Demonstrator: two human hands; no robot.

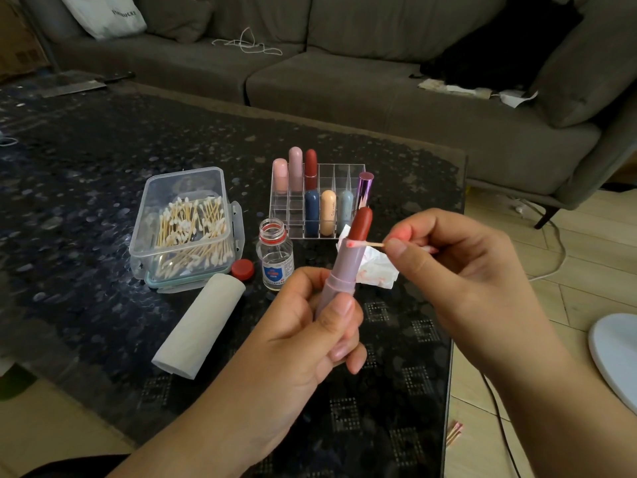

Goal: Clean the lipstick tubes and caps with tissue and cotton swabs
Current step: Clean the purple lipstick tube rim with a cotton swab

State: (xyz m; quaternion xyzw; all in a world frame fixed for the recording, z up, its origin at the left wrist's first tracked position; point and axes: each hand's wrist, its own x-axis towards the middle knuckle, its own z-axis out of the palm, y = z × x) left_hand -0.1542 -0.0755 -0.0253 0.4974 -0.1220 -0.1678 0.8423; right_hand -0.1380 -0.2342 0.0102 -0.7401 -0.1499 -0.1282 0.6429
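Note:
My left hand [306, 326] grips an uncapped lilac lipstick tube [344, 267] upright, its dark red bullet twisted up. My right hand [448, 260] pinches a cotton swab [367, 243] whose pink-stained tip touches the tube's rim just below the bullet. A crumpled tissue [377, 269] with red smears lies on the table behind the tube. A clear organiser [331, 201] holds several capped lipsticks in pink, red, navy, peach and grey, with a purple one [364, 188] at its right end.
A clear box of cotton swabs [186, 225] stands open at the left, with a red cap [243, 269] and an open small bottle [275, 257] beside it. A tissue roll [200, 326] lies on the dark table [86, 201]. Used swabs [455, 432] lie on the floor.

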